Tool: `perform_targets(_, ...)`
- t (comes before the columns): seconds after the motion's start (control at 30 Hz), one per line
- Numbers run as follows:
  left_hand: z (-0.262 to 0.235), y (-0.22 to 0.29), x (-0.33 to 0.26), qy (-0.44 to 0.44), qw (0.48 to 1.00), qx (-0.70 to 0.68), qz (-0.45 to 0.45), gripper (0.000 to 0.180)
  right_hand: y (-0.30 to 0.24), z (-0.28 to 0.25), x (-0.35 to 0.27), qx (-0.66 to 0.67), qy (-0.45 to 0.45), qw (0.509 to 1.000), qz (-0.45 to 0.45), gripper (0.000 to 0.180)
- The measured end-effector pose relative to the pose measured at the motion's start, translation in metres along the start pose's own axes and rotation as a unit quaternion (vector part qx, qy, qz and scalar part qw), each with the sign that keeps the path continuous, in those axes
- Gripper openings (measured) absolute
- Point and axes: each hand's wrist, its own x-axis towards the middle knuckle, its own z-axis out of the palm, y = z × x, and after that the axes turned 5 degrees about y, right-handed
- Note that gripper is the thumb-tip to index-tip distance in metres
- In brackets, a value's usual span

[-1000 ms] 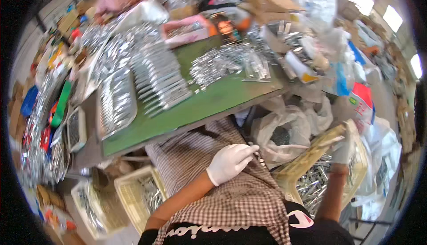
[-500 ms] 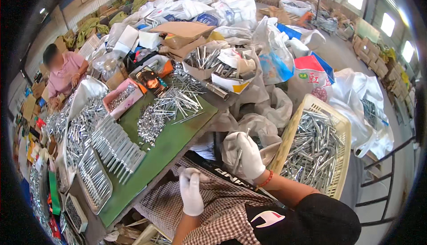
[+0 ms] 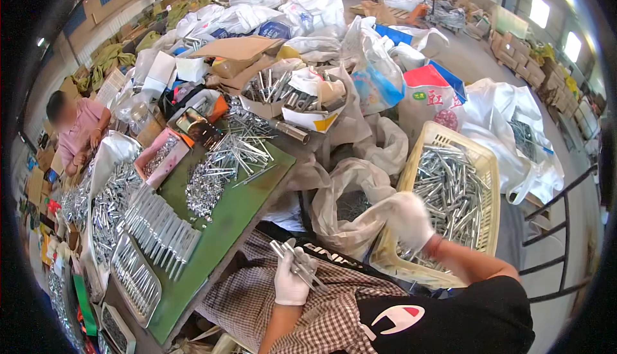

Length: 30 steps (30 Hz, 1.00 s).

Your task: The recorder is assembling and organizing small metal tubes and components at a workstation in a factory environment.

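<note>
My left hand (image 3: 291, 284), in a white glove, is closed around a few slim silvery metal tubes (image 3: 316, 279) in front of my checked apron. Over the near left side of a cream plastic basket (image 3: 493, 209) is my white-gloved right hand (image 3: 411, 220). Motion smears its fingers, so whether it holds anything is unclear. Loose silvery metal tubes (image 3: 450, 177) fill the basket. On the green tabletop (image 3: 254, 193) to the left lie a row of similar metal pieces (image 3: 160, 229), a heap of small metal parts (image 3: 207, 190) and scattered thin rods (image 3: 243, 151).
An open white sack (image 3: 331, 209) stands between table and basket. A tray of rods (image 3: 136, 277) sits at the table's left edge, near a pink box (image 3: 157, 161). A person in pink (image 3: 83, 126) is at far left. A black metal rail (image 3: 565, 245) stands right.
My right hand has moved right and down from beside the sack to the basket. The tubes in my left hand now show plainly. The whole view has shifted slightly.
</note>
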Motion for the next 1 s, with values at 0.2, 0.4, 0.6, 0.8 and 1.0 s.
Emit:
perform_targets(0.2, 0.011, -0.007, -0.002, -0.037, 0.988, 0.127, -0.083, 0.032, 0.099, 0.013, -0.050, -0.168, -0.366, 0.900, 0.167, 0.046)
perform_targets(0.4, 0.012, -0.005, -0.008, -0.060, 0.961, 0.248, -0.108, 0.039, 0.067, 0.018, -0.020, -0.234, -0.495, 0.830, 0.104, 0.054)
perform_targets(0.6, 0.012, -0.002, -0.017, -0.064, 0.967, 0.229, -0.089, 0.037, 0.144, 0.095, -0.048, -0.318, -0.546, 0.774, -0.038, 0.048)
perform_targets(0.8, 0.013, -0.007, -0.012, -0.050, 0.968, 0.223, -0.107, 0.036, 0.086, 0.025, -0.035, -0.234, -0.606, 0.756, 0.077, 0.056)
perform_targets(1.0, 0.007, -0.008, -0.007, -0.101, 0.972, 0.191, -0.097, 0.036, 0.150, 0.030, -0.046, -0.189, -0.619, 0.760, -0.053, 0.044)
